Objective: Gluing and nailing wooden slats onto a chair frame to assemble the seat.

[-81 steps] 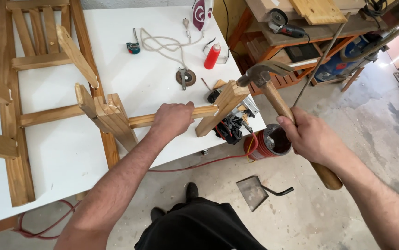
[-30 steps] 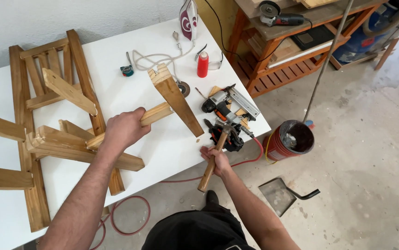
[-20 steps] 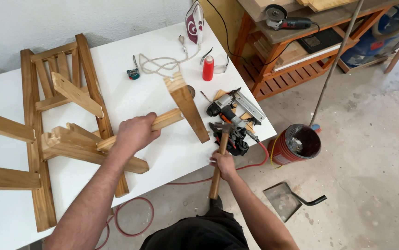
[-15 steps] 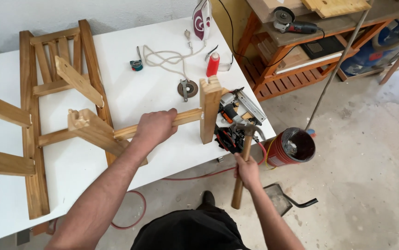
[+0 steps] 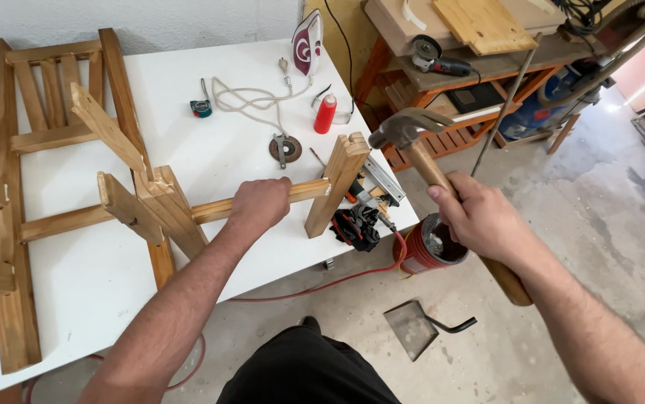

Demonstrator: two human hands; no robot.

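The left hand (image 5: 261, 203) grips the wooden crossbar (image 5: 262, 200) of a chair frame (image 5: 165, 209), while the right hand (image 5: 479, 217) clenches a raised claw hammer (image 5: 412, 135) beside the frame's end block (image 5: 337, 183).

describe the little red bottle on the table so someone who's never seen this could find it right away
Start at the white table and go to its far right corner, where a white and maroon iron stands. The red bottle is just in front of it, upright beside a coiled white cord. It is the only red, white-capped thing on the tabletop.
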